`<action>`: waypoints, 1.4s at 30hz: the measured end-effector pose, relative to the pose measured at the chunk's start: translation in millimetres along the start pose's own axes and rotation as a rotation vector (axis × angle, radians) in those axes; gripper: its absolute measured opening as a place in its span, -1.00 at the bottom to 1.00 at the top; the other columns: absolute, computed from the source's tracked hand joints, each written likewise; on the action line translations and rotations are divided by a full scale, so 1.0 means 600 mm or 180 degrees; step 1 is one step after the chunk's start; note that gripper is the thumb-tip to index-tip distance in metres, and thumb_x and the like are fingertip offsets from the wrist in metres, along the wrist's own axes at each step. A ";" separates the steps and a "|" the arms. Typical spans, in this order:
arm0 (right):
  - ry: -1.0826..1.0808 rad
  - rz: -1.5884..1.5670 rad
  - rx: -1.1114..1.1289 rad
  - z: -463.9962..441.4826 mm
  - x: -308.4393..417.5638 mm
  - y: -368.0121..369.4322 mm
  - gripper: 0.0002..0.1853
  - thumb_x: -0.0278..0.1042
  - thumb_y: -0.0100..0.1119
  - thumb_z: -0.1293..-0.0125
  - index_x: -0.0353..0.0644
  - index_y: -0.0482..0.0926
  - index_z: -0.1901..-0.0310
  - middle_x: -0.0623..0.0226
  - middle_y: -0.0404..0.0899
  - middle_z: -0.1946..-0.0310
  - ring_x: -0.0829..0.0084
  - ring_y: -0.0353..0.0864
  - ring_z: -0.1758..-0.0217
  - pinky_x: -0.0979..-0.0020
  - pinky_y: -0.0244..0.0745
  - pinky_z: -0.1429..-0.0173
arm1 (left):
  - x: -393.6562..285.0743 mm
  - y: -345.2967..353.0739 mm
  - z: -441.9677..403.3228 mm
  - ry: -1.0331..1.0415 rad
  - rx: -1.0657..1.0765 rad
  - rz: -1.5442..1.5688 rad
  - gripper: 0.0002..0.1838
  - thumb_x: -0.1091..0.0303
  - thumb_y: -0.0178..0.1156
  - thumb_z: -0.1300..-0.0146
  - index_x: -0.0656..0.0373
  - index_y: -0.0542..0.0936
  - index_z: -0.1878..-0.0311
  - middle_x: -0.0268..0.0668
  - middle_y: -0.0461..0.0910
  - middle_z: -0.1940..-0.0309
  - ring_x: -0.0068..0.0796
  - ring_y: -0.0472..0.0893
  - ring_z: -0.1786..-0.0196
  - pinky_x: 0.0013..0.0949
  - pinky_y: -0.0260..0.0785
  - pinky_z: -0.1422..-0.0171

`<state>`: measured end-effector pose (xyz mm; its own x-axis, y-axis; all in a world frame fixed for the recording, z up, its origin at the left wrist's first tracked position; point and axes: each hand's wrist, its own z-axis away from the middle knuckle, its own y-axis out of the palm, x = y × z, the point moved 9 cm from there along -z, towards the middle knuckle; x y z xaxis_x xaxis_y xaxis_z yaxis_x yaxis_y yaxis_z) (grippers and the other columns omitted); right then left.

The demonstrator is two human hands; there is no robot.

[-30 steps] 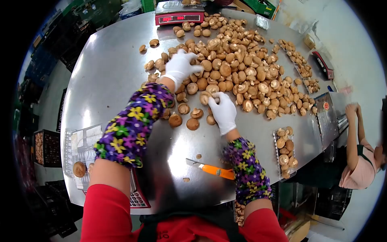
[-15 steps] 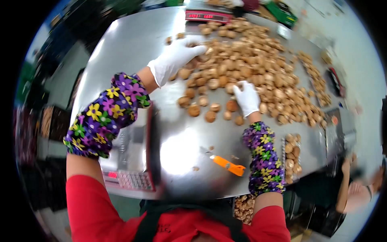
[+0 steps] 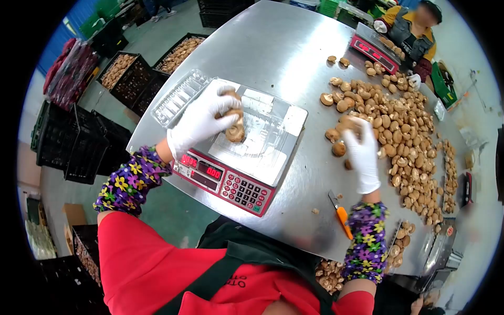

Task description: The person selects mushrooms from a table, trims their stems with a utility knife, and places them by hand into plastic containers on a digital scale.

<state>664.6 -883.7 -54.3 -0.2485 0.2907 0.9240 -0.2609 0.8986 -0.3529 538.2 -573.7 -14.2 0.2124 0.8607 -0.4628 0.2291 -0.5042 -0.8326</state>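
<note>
Over the scale (image 3: 226, 184), the left hand (image 3: 202, 119) is clamping mushrooms (image 3: 235, 132), likely keeping them together; right of it, the right hand (image 3: 363, 152) is apparently pinching a blurred mushroom (image 3: 346, 124).

And here, left of the frame's centre, a few mushrooms (image 3: 234, 132) are gripped by the white-gloved left hand (image 3: 202, 118), right above the red-fronted scale (image 3: 244, 189), where 0.00 is shown in red digits. Over at centre right, a single brown mushroom (image 3: 346, 125) is pinched by the gloved right hand (image 3: 362, 149), slightly blurred, beside the big heap (image 3: 407, 136) spread down the right side. An orange-handled knife (image 3: 343, 219) is laid on the metal table (image 3: 299, 68) at lower right. A clear plastic tray (image 3: 178, 97) is seen at upper left, just beside the scale; at upper right, a second scale (image 3: 374, 53) is attended by a co-worker (image 3: 412, 39).
</note>
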 end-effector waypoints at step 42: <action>-0.0062 0.3418 0.0624 -0.281 -0.190 0.099 -0.44 0.03 0.35 -0.13 0.23 0.55 -0.21 0.15 0.37 -0.17 0.01 0.40 -0.22 0.12 0.53 -0.19 | 0.058 -0.049 0.018 -0.0422 -0.1143 0.0344 -0.70 0.58 0.10 -0.22 0.25 0.59 -0.03 -0.11 0.47 -0.21 -0.13 0.39 -0.36 -0.15 0.13 -0.50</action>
<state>835.1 -808.0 -155.7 -0.4497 0.8853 0.1182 -0.0428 0.1108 -0.9929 528.7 -528.1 -9.0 0.1344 0.7911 -0.5968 0.5347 -0.5649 -0.6284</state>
